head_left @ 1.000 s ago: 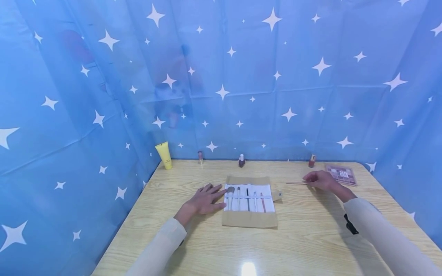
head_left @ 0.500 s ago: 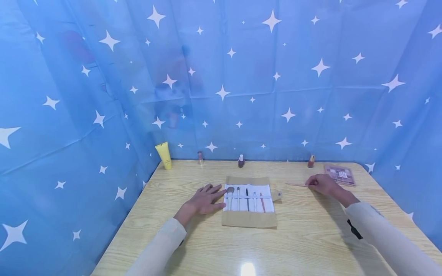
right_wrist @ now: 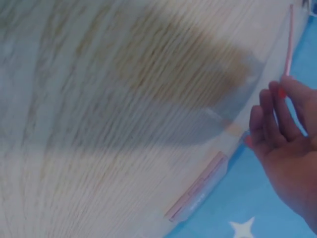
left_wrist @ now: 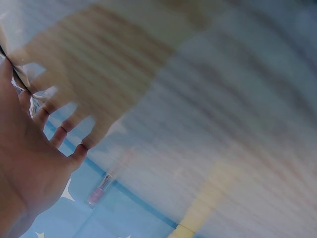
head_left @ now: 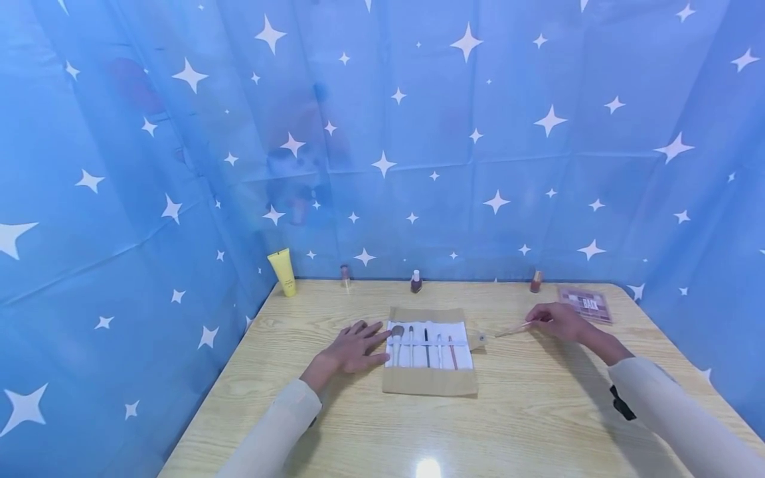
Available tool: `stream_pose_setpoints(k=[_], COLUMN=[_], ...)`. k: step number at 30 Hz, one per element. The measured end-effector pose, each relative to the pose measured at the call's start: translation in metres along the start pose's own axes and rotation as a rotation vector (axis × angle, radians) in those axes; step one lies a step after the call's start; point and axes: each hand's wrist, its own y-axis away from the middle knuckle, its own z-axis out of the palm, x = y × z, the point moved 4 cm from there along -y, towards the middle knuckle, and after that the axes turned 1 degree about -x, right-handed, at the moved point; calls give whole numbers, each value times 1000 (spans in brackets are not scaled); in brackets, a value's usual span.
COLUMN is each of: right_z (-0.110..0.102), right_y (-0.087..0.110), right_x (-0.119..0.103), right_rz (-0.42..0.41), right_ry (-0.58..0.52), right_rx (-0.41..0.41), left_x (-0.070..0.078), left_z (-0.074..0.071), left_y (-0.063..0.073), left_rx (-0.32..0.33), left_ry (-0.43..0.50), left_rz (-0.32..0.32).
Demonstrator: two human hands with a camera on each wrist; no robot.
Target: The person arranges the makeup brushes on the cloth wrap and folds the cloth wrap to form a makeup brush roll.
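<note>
A beige brush roll (head_left: pixel 430 382) lies unfolded mid-table, its white inside holding several makeup brushes (head_left: pixel 427 346) under a strap. My left hand (head_left: pixel 355 348) rests with spread fingers at the roll's left edge; in the left wrist view that hand (left_wrist: pixel 34 153) is palm-side with fingers outstretched. Right of the roll, my right hand (head_left: pixel 558 321) pinches a slim pink makeup brush (head_left: pixel 510 330) between thumb and fingertips. The brush's free end points left, near the roll's snap tab (head_left: pixel 480 340). In the right wrist view the brush (right_wrist: pixel 290 39) projects from the fingertips; its bristles cannot be made out.
Along the back edge stand a yellow tube (head_left: pixel 283 272), a lipstick (head_left: pixel 345 276), a dark nail polish bottle (head_left: pixel 416 281) and a reddish bottle (head_left: pixel 536 281). An eyeshadow palette (head_left: pixel 586 305) lies behind my right hand. A starry blue curtain (head_left: pixel 382 133) borders the table.
The brush's free end has swung toward me, so it now slants down to the left. My right hand has shifted slightly nearer. The left hand stays at the roll.
</note>
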Motion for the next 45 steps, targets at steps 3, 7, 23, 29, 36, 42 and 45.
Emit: stream_pose_setpoints(k=[3, 7, 23, 29, 36, 42, 45], right_z=[-2, -5, -14, -16, -13, -7, -2], right_y=[-2, -5, -28, -42, -60, -73, -79], right_x=[-2, -11, -46, -56, -71, -78, -81], right_rz=[-20, -37, 75, 117, 34, 35, 28], right_ry=[-8, -20, -96, -117, -125, -146, -139], right_rx=[8, 29, 107, 121, 144, 133, 117], left_x=[0, 0, 1, 0, 0, 1, 1], left_z=[0, -1, 1, 2, 0, 0, 0], left_y=[0, 0, -1, -2, -1, 0, 0], left_rx=[1, -1, -2, -8, -7, -4, -6], left_ry=[-8, -5, -15, -10, -3, 0, 3], left_rz=[7, 8, -2, -6, -3, 0, -2])
